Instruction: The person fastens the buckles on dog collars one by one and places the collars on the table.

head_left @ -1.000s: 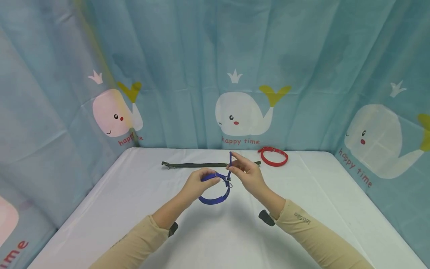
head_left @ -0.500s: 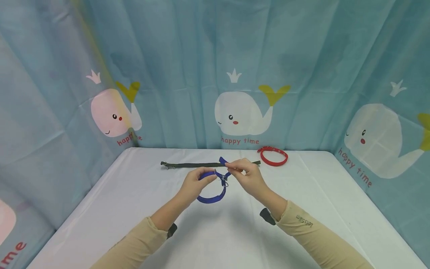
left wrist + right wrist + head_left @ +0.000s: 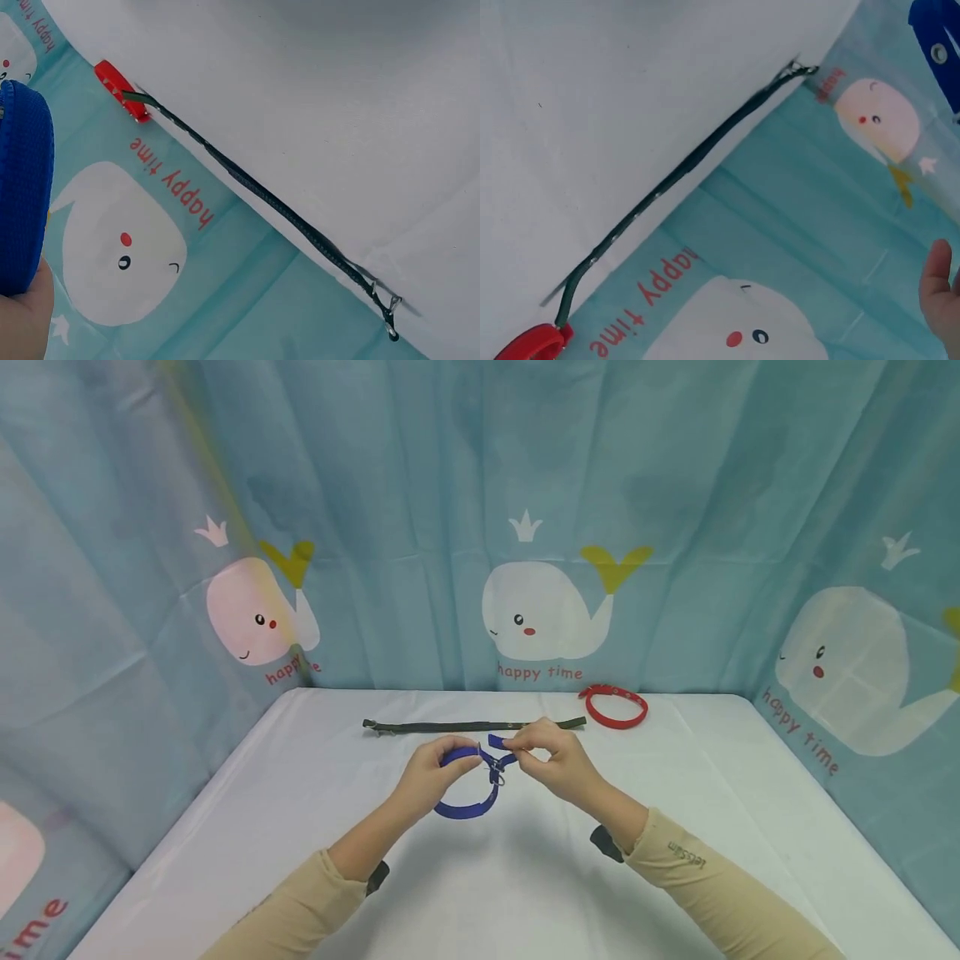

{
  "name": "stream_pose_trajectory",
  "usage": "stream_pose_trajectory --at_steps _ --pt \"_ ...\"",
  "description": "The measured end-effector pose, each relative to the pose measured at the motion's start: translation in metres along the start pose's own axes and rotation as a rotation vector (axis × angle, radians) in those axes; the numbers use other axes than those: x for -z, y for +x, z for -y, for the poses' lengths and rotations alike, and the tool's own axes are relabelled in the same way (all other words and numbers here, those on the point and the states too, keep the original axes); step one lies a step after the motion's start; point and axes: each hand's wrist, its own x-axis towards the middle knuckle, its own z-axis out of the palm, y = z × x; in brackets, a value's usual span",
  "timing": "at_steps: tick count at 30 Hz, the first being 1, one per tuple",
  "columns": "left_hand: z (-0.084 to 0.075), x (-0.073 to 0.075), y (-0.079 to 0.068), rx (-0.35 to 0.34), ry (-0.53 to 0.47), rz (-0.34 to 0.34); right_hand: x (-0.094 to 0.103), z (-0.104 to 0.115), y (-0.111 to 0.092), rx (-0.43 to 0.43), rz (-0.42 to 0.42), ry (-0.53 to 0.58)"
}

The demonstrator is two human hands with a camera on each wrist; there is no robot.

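Note:
A blue collar (image 3: 465, 811) is held in the air above the middle of the table, bent into a loop with a metal buckle and ring at its right side. My left hand (image 3: 429, 775) grips the upper left of the loop between thumb and fingers. With the thumb and fingertips, my right hand (image 3: 561, 762) pinches the strap's free end beyond the buckle; its tip sticks out to the left. In the left wrist view the blue collar (image 3: 24, 187) fills the left edge. A metal eyelet shows on the blue collar (image 3: 937, 52) in the right wrist view.
Behind the hands, a dark green collar (image 3: 442, 727) lies stretched out along the back of the white table (image 3: 675, 827). To its right is a looped red collar (image 3: 618, 723). A blue curtain (image 3: 420, 527) with whale prints stands behind the table and at both sides.
The strap's free end stood upright above the buckle and has been folded down to the left by my right hand. The loop has shifted slightly left, and my left hand keeps its grip.

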Motion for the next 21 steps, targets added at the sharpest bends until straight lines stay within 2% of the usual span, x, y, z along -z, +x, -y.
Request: stream_pose_trajectory --at_steps 5,9,16,21 --pt "0.0004 0.0035 -0.0009 -0.013 0.032 0.019 0.0022 -0.0031 0.0035 0.081 0.115 -0.051" --pt "-0.0010 0.0040 -0.0016 -0.015 0.082 0.017 0.0045 -0.0023 0.0065 0.155 0.172 -0.091" --pt "-0.0059 0.0020 0.0006 -0.005 0.223 -0.013 0.0041 -0.0033 0.0082 0.213 0.178 -0.137" --pt "-0.0082 0.0010 0.0003 -0.033 0.289 -0.004 0.0000 -0.0057 0.0079 0.212 0.190 -0.127"
